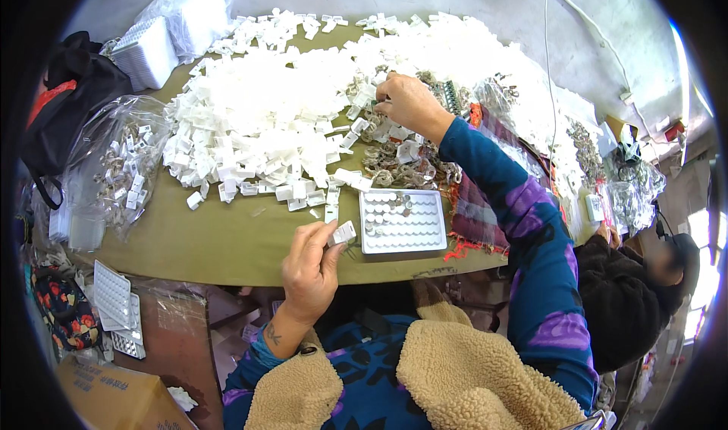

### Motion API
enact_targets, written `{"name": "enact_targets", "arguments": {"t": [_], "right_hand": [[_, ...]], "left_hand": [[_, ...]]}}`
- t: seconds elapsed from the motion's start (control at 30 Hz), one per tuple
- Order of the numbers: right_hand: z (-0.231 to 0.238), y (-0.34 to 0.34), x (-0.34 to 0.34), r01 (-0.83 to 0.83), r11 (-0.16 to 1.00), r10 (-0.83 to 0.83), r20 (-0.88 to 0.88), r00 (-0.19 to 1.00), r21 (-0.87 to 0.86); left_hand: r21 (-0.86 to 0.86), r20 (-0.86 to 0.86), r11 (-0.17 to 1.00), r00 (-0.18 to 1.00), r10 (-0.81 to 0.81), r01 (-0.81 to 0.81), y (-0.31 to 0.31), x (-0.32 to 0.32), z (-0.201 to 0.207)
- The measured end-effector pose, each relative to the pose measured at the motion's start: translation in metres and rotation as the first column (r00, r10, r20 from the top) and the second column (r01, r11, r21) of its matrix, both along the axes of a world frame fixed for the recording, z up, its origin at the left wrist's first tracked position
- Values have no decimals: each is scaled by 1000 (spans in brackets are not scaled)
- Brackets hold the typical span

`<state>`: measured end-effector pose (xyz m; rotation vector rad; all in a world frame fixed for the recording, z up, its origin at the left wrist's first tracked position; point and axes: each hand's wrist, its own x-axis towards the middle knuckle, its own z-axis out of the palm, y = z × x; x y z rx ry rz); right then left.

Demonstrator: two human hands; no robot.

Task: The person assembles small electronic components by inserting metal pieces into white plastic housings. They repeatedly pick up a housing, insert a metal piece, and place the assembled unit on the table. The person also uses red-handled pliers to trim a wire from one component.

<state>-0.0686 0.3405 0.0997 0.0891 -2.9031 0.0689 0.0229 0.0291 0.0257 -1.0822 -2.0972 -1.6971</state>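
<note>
My left hand [309, 269] is closed near the table's front edge, pinching a small white plastic case [343, 233] between thumb and fingers. Stretched far forward, my right hand [413, 105] has its fingers bent together over grey metal-looking parts [402, 174] and loose white pieces; what they hold, if anything, is hidden. Between me and the pile lies a white tray [436, 242] with rows of round hollows. Small round pieces [385, 208], white and silvery, sit in its upper left part. A great heap of white plastic cases [258, 104] covers the table behind my left hand.
Clear bags [121, 157] and stacked white trays [148, 54] stand at the left. A checked cloth [485, 202] with red fringe lies right of the tray. Another person [622, 301] in dark clothes works at the right. A cardboard box [121, 396] sits at the lower left.
</note>
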Motion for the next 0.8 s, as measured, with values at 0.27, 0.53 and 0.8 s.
{"name": "enact_targets", "arguments": {"t": [0.27, 0.53, 0.8], "right_hand": [[27, -1, 10, -21, 952, -64, -265, 962, -305], [70, -29, 58, -8, 884, -129, -259, 957, -468], [67, -25, 64, -23, 900, 84, 121, 989, -435]], "left_hand": [[33, 58, 999, 998, -21, 19, 0, 1, -3], [76, 111, 997, 994, -22, 13, 0, 5, -10], [-1, 71, 1000, 997, -4, 4, 2, 7, -9]]}}
